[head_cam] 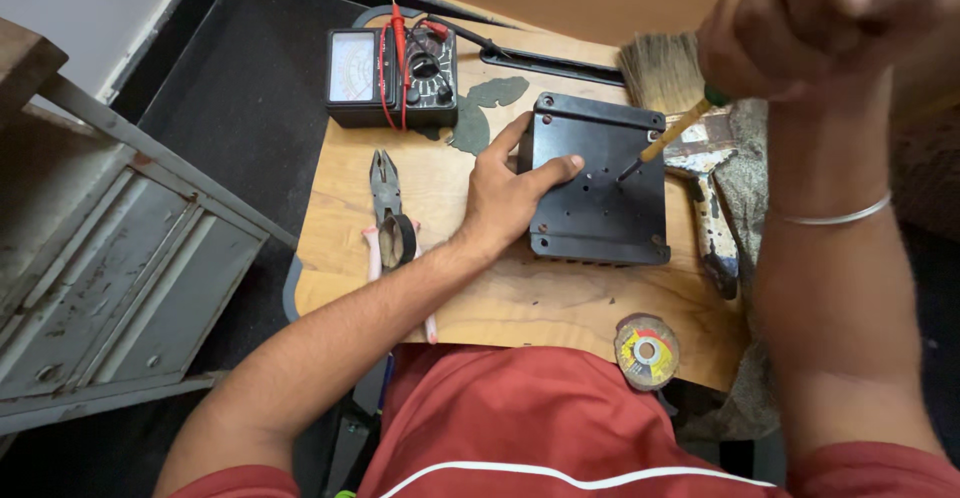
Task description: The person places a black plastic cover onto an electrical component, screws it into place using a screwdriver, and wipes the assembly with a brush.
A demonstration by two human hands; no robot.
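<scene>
The right hand (pixel 800 23) is cut off by the top edge; it is fisted around a screwdriver (pixel 672 138) whose handle is largely hidden inside the grip, the tip set on a black plate (pixel 600 208). The left hand (pixel 510 193) is laid flat on the plate's left edge, fingers spread, forearm stretched across the worktop (pixel 520 303). Pliers (pixel 385 193) lie left of that hand, a meter (pixel 392 78) beyond it. A brush (pixel 665 73) is partly hidden under the right hand.

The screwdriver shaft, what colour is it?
The screwdriver shaft is translucent amber-yellow, seen in the head view.
</scene>
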